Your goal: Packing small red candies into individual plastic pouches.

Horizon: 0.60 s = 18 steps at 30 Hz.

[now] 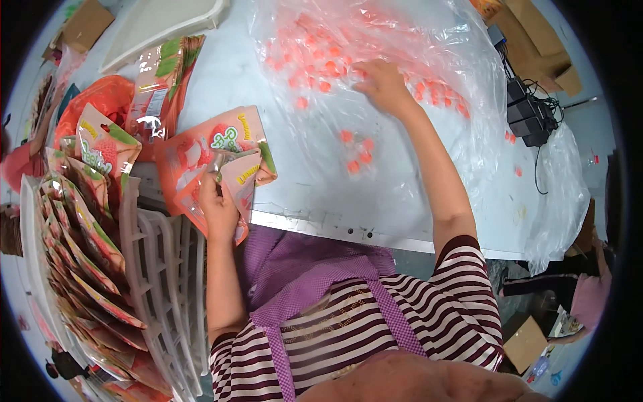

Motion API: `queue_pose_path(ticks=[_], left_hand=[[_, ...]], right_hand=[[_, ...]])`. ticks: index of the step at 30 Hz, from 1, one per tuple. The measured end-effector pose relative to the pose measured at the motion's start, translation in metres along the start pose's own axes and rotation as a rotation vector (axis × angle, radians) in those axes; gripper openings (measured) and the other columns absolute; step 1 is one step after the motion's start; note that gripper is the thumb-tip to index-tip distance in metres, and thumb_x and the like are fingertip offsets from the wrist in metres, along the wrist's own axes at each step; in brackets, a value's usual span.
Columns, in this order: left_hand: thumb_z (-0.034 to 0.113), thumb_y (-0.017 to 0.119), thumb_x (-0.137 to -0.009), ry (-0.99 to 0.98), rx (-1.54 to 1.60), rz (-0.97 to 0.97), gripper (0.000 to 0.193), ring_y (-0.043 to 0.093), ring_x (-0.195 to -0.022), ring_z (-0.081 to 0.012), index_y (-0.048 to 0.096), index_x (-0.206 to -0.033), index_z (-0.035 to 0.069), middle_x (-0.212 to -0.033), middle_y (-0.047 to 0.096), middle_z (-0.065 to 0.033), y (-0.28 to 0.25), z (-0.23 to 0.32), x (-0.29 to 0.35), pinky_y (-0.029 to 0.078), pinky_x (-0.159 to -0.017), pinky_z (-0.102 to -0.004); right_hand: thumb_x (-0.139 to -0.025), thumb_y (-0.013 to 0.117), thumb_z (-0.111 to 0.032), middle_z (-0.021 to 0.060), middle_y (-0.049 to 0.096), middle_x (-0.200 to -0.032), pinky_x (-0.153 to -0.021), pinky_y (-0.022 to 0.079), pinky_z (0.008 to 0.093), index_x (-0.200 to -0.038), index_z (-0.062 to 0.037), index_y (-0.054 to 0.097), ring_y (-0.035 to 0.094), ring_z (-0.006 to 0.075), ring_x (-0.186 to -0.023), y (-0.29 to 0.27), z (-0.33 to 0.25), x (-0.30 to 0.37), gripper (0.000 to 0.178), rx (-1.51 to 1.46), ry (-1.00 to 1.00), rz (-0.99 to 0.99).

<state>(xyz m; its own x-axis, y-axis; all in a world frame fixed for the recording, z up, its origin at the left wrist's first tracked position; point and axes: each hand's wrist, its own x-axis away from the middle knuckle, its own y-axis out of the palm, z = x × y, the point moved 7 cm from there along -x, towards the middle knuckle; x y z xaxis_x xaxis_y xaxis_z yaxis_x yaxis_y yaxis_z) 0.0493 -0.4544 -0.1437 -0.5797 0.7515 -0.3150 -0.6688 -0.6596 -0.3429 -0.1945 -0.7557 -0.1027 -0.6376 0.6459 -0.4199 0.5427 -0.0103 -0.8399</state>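
My left hand (219,209) is closed on the near edge of a small pink and red pouch (239,175) with printed fruit. Under it, flat at the table's edge, shows a larger-looking pouch (191,151) of the same colours; whether my hand touches it too is unclear. My right hand (383,84) reaches over a spread of small red-orange pieces (328,67), thumb and fingers apart at their near side. They lie on or in clear plastic sheeting (462,60). A few separate red-orange pieces (358,153) sit nearer to me.
A stack of pouches (157,87) and an orange-red bag (100,100) stand at the left. Beside me a white crate (134,248) is packed with upright pouches (87,241). Black adapters with cables (532,114) lie right of the plastic. A pale tray (161,27) is far left.
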Motion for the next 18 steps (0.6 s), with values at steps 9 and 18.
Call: queue_pose_path(ticks=[9,18], left_hand=[[0.001,0.047,-0.089,0.000,-0.070,0.005,0.002,0.050,-0.082,-0.0092,0.047,-0.090,0.000,-0.089,0.051,-0.0042,0.000,0.000,0.000,0.042,-0.072,-0.0227],[-0.006,0.044,-0.085,-0.062,-0.032,-0.011,0.008,0.055,-0.087,-0.0188,0.048,-0.092,-0.004,-0.096,0.054,-0.0139,-0.001,-0.005,-0.001,0.043,-0.077,-0.0271]], right_hand=[[-0.079,0.061,-0.012,0.0092,0.057,-0.110,-0.089,0.040,0.0364,-0.117,-0.0145,0.057,0.050,0.0258,-0.102,0.006,-0.011,0.027,0.038,0.008,0.053,-0.298],[-0.085,0.057,-0.009,0.0074,0.057,-0.118,-0.092,0.041,0.0316,-0.119,-0.0087,0.056,0.052,0.0198,-0.109,-0.051,0.020,0.073,0.034,-0.408,0.447,-0.117]])
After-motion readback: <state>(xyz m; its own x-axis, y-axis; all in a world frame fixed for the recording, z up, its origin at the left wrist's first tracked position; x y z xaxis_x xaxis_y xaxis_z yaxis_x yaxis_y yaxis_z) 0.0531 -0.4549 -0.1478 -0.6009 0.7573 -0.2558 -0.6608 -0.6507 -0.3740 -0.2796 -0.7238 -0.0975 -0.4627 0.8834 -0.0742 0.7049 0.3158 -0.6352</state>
